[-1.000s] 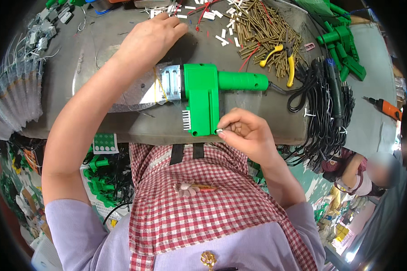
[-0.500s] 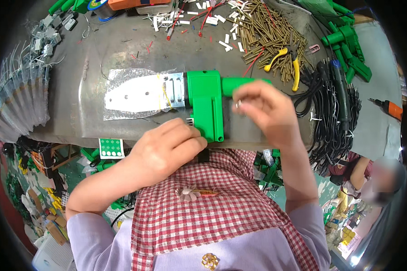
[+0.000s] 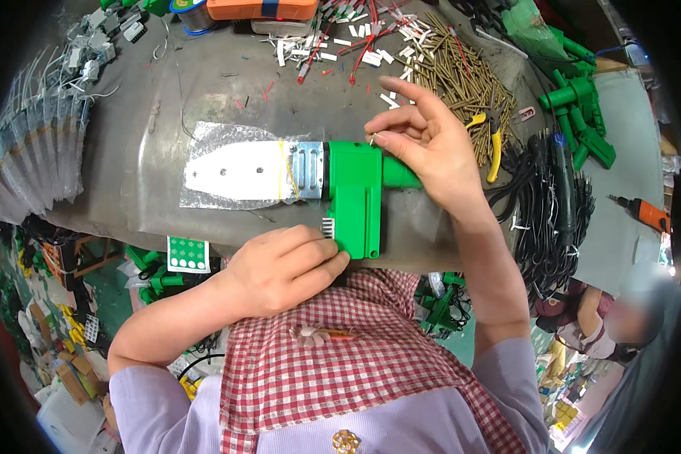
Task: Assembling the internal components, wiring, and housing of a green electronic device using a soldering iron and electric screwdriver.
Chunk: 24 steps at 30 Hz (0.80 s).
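Note:
In front of me lies a green plastic power tool (image 3: 358, 178) with a handle (image 3: 401, 173) on its right side. A long flat silver plate (image 3: 238, 171) reaches left from it, over clear wrinkled plastic film (image 3: 197, 136). My left hand (image 3: 284, 265) is closed around the near end of the housing, beside a small light-coloured ribbed part (image 3: 328, 227). At the housing's far right corner, my right hand (image 3: 427, 147) pinches a small silver piece (image 3: 372, 139) between thumb and index finger, its other fingers raised. The piece is too small to name surely.
Brass-coloured rods (image 3: 461, 83) lie heaped beyond my right hand, with yellow-handled pliers (image 3: 495, 147) beside them. Black cables (image 3: 548, 204) are bundled to the right, near an orange-handled screwdriver (image 3: 647, 214). Clear plastic sleeves (image 3: 38, 151) fan out at left. Another person (image 3: 594, 325) is at the right.
My right hand has moved left and away from me, bringing the small silver piece to the housing's far corner. My left hand stays on the near end. The whole view has shifted slightly.

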### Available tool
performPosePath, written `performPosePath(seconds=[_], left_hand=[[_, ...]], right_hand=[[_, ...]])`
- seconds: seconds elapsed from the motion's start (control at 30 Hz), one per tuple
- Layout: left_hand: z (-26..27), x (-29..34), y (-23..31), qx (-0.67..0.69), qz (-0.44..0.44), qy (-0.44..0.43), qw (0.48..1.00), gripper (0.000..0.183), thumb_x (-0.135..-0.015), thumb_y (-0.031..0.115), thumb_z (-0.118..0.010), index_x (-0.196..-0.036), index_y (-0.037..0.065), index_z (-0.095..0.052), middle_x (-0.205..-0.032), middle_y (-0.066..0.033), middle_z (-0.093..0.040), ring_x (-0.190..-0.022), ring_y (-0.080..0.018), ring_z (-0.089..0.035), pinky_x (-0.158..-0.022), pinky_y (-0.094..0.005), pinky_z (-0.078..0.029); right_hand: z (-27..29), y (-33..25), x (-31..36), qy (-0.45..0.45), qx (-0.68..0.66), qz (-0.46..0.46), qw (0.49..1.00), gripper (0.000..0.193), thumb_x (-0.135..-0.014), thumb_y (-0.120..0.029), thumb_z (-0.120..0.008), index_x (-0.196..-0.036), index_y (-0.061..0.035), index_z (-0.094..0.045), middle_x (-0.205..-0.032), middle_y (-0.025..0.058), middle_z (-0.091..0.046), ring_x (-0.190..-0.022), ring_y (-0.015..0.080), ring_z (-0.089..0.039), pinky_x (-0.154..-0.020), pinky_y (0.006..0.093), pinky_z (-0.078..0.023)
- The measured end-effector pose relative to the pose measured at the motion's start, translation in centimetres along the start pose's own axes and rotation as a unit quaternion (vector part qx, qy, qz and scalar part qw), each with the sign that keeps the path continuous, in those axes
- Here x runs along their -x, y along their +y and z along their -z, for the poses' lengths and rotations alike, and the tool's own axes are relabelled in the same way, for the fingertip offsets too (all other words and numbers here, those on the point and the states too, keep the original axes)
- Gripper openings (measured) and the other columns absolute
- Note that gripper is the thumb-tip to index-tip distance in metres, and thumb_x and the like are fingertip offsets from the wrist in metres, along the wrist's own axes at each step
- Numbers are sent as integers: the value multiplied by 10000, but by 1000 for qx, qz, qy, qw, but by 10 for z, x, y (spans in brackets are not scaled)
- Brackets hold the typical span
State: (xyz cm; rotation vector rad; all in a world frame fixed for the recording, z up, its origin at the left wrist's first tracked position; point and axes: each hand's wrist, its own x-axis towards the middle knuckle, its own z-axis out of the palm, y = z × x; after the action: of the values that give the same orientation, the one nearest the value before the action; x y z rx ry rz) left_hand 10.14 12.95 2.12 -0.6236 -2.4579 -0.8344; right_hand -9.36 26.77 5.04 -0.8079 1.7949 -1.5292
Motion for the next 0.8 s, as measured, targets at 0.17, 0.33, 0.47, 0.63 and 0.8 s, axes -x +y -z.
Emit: performPosePath(seconds=[0.17, 0.33, 0.47, 0.63, 0.8], left_hand=[[-4, -2, -4, -8, -10, 43, 999, 281, -670, 154, -737, -924, 54, -673, -860, -56, -586, -753, -205, -586, -579, -321, -486], [-4, -18, -16, 8, 101, 48, 994, 364, -621, 153, -799, -917, 62, -608, -917, -94, -565, -823, -281, -573, -702, -379, -478], [-4, -45, -36, -42, 202, 87, 975, 650, -620, 154, -814, -1152, 15, -469, -1074, -169, -516, -984, -358, -528, -863, -422, -437], [-13, -53, -46, 60, 251, 79, 963, 748, -686, 194, -782, -1303, 15, -399, -1122, -176, -572, -991, -343, -565, -885, -406, -445], [-9, -53, -49, 32, 151, 12, 988, 424, -756, 160, -706, -1134, 35, -562, -1043, -127, -620, -956, -313, -585, -848, -414, -463]], right_hand=[[-1, 0, -3, -2, 1, 3, 1000, 518, -829, 31, -614, -1314, -29, -443, -936, 87, -673, -845, 121, -631, -766, 240, -508], [-11, -7, -1, 12, 195, 29, 980, 493, -831, 13, -627, -1300, -50, -488, -935, 77, -687, -865, 109, -636, -790, 247, -506], [-12, -6, 3, 5, 271, 77, 960, 500, -820, -16, -633, -1297, -74, -494, -921, 93, -690, -866, 180, -661, -776, 297, -526], [10, 7, 7, -72, 99, -15, 992, 474, -875, -64, -567, -1336, -41, -459, -1012, 110, -689, -912, 152, -659, -815, 299, -499], [2, -10, -65, -44, 325, 166, 930, 176, -816, -71, -591, -971, -35, -666, -916, 106, -667, -837, 241, -649, -739, 338, -517]])
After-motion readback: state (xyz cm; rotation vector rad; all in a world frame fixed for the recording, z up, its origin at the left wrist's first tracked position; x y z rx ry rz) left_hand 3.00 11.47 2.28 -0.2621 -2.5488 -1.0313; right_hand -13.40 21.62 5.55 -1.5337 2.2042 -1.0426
